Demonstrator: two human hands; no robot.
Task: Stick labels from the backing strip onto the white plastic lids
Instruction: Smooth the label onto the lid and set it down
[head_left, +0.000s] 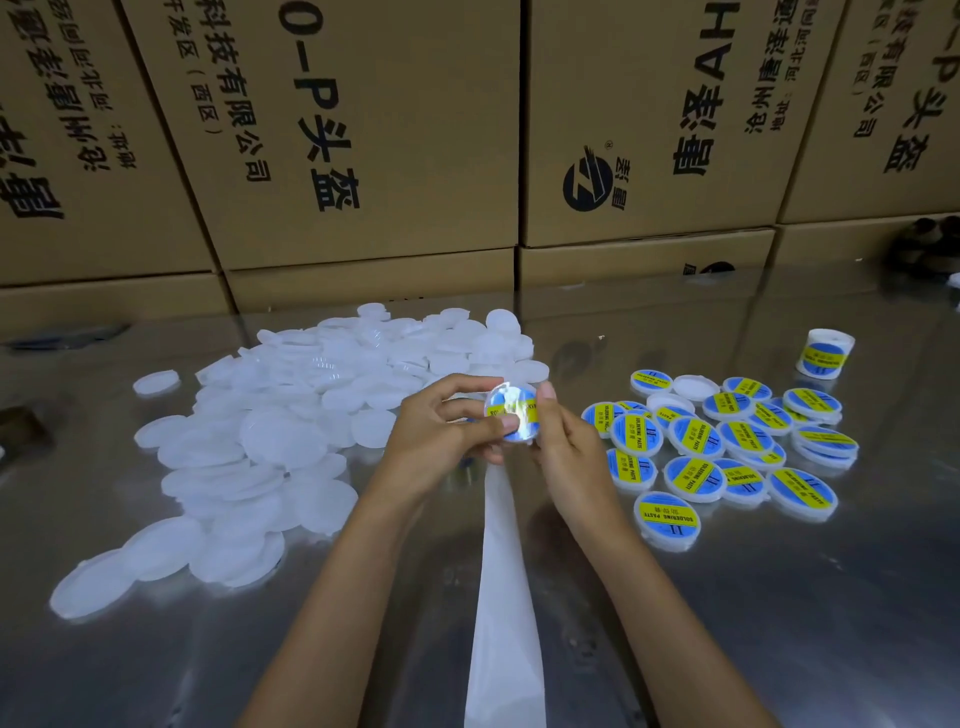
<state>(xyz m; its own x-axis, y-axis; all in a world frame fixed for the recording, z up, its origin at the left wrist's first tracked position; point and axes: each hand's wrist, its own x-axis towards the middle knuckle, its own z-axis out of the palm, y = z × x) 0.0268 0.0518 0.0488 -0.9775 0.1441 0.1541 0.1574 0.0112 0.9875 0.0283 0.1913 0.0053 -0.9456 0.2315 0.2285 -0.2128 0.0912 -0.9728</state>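
Note:
Between both hands, above the table's middle, is a white lid (511, 413) with a round blue and yellow label on its face. My left hand (441, 436) grips the lid's left edge, thumb on the label. My right hand (563, 441) pinches its right edge with fingertips curled at the rim. A white backing strip (501, 597) hangs down from under the hands toward me. A large heap of bare white lids (270, 447) lies to the left. Several labelled lids (727, 447) lie spread to the right.
A shiny metal table (779, 623) carries everything. Stacked cardboard boxes (363, 156) form a wall along its far edge. A label roll (825, 353) stands at the right rear. A dark object (924, 244) sits at the far right by the boxes.

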